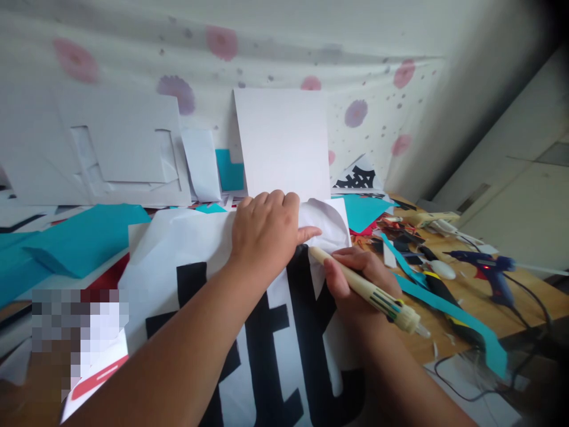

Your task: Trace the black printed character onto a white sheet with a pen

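My right hand (360,279) grips a thick cream multicolour pen (373,293), its tip end pointing up and left towards the top of a black stroke. In front of me lies a white paper sheet (155,249) with large bold black character strokes (267,332). Across its upper part, my left hand (269,228) has its fingers curled over the far side and its thumb stretched to the right, close to the pen. The fingertips of that hand are hidden. Right of the thumb, the paper (326,222) is curled and creased.
On the right lie a blue glue gun (486,267) with a lit red light, a yellow-black cutter (444,302) and a turquoise strip (457,311). A white board (284,142) leans at the back. Turquoise sheets (93,237) cover the left.
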`<state>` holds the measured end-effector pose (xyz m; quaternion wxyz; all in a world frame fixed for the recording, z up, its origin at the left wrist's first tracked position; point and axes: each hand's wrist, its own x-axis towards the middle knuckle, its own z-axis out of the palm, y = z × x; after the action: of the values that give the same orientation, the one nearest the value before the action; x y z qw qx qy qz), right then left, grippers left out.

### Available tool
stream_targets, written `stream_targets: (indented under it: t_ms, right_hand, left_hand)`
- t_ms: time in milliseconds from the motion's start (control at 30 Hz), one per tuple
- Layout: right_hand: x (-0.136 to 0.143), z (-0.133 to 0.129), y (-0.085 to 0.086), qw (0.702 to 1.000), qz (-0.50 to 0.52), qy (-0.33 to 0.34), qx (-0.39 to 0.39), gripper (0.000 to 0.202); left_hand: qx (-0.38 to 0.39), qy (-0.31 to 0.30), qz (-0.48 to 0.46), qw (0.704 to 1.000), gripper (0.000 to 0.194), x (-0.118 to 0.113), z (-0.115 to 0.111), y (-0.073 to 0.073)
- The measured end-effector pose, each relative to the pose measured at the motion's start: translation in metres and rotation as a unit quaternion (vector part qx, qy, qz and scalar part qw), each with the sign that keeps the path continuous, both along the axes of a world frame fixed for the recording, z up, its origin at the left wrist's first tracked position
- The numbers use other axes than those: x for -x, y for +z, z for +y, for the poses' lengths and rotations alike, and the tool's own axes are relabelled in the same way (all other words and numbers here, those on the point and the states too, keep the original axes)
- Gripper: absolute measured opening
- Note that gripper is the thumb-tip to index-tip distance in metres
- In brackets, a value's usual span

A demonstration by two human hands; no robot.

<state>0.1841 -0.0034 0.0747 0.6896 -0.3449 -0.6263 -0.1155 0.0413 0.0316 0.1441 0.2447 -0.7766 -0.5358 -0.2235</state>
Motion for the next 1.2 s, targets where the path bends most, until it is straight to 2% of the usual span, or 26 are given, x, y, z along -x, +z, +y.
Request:
stream_targets:
  t_ms: [567,700,800,933,1100,1200]
  right_hand:
    - [-0.007,-0.004,-0.008,0.999,-0.018,0.040,0.029,0.013]
    - [-0.008,-0.003,-0.010,0.997,0.006,0.059,0.052,0.013]
    - [-0.006,-0.001,-0.010,0.998,0.026,0.045,0.037,0.014]
    - [-0.006,-0.002,-0.009,1.000,-0.006,0.009,0.011,0.015]
    - [-0.013,-0.008,-0.016,0.990,0.003,0.105,0.093,0.015]
    - [-0.014,-0.007,-0.017,0.991,0.014,0.103,0.085,0.014]
  left_hand:
    - [0.009,-0.004,-0.005,1.000,0.050,-0.001,0.002,-0.005]
    - [0.010,0.001,-0.002,1.000,0.050,-0.001,0.002,-0.004]
    - [0.010,0.004,0.000,1.000,0.050,-0.001,0.001,-0.003]
    - [0.008,0.001,0.000,1.000,0.050,-0.001,0.000,-0.004]
    - [0.010,0.000,-0.002,1.000,0.049,-0.001,0.002,-0.005]
    - [0.011,-0.003,-0.005,1.000,0.048,-0.001,0.002,-0.005]
